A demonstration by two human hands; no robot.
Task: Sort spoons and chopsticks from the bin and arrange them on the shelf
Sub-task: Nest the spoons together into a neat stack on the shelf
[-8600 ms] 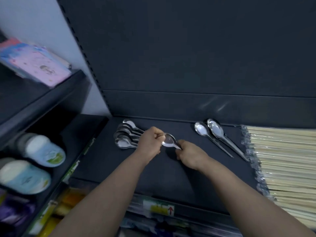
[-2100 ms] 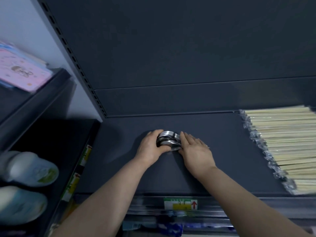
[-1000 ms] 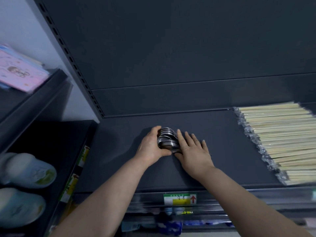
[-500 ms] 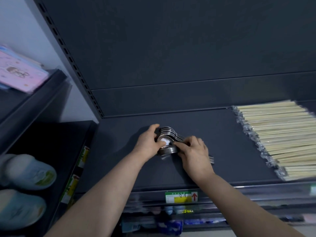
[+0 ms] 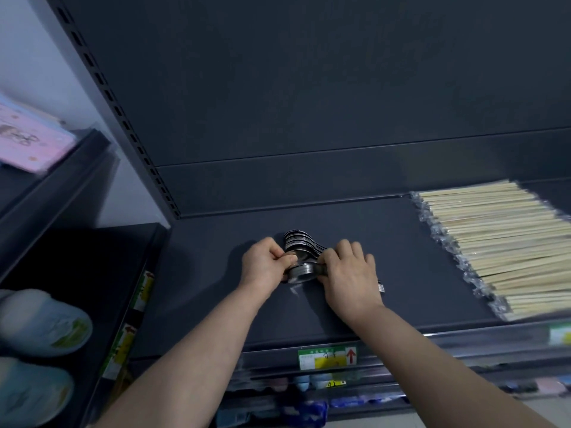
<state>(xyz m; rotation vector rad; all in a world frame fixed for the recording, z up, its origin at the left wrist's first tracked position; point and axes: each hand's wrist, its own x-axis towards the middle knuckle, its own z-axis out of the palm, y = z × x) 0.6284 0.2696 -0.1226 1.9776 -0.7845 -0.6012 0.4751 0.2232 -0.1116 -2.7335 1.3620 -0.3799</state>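
Here both hands grip the stacked spoons [image 5: 298,254] on the shelf [image 5: 216,288]. The left hand [image 5: 264,267] pinches the bowls and the right hand [image 5: 349,273] closes on the handles. Wrapped chopsticks [image 5: 500,242] lie far right.

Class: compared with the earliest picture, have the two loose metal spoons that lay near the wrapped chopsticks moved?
Yes. They no longer lie beside the wrapped pale wooden chopsticks; that patch of the dark shelf is bare, and a nested stack of shiny metal spoons sits leftward between both hands.

A single head-worn wide-angle camera looks forward and steeply down from close in front of the dark grey metal shelf [image 5: 386,242], with both forearms reaching up from the bottom edge. The shelf's back panel fills the upper frame, a neighbouring dark shelf unit [image 5: 92,186] bounds the left, and lines bend toward the edges.
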